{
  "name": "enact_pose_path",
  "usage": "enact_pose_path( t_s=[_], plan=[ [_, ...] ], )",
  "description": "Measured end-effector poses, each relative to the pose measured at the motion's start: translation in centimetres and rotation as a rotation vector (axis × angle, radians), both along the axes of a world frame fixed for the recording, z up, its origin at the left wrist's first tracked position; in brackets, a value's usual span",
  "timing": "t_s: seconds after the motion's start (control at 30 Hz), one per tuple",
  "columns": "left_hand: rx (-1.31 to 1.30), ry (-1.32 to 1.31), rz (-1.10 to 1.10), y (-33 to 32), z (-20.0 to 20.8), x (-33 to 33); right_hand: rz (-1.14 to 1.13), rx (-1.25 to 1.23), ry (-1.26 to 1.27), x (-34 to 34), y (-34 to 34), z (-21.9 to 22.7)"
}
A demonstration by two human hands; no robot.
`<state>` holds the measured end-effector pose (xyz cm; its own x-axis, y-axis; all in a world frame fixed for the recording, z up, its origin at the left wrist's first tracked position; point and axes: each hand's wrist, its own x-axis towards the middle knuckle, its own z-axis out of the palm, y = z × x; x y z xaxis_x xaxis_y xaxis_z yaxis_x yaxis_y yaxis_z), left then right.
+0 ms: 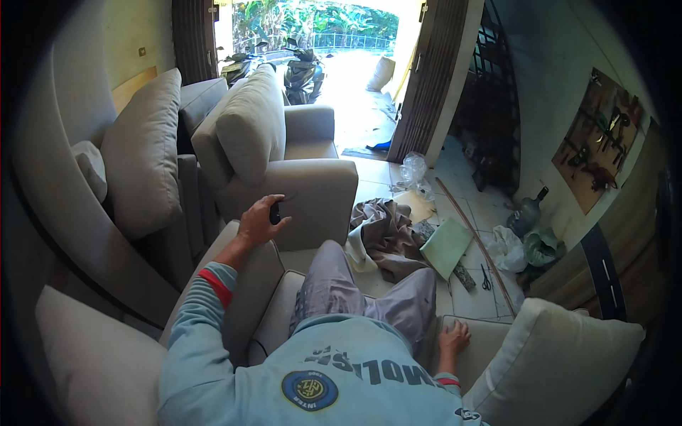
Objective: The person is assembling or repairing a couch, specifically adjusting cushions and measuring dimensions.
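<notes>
I am seated on a light beige sofa (264, 284). My left hand (258, 221), raised above the sofa arm on my left, is closed round a small black object (275, 212). A thin dark line juts from its top; what kind of thing it is I cannot make out. On my right, my right hand (453, 336) lies on the beige padded surface (474, 330), fingers stretched and holding nothing. A large beige cushion (550, 358) leans beside that hand. Another pale cushion (99, 362) is at my left side.
Ahead stands another beige sofa (312, 188) with a thick back cushion (253, 128). Crumpled brown fabric (391, 231), a pale green sheet (446, 247), scissors (486, 277) and a long wooden strip (469, 231) lie on the tiles. Tools hang on a board (598, 142).
</notes>
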<state>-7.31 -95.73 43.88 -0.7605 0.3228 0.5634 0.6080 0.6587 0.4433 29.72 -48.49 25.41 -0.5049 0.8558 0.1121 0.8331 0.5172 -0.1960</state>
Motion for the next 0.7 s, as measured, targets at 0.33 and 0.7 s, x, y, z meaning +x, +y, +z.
enact_pose_path(
  t_s=[0.33,0.7],
  plan=[
    [0.036,0.026,-0.050,-2.7,2.4,4.7,0.150,0.264,0.102,2.8,-3.6,-4.8],
    [0.135,-0.257,-0.121,-3.5,0.1,2.7,-0.284,0.409,-0.046,-3.7,7.7,3.2]
  ],
)
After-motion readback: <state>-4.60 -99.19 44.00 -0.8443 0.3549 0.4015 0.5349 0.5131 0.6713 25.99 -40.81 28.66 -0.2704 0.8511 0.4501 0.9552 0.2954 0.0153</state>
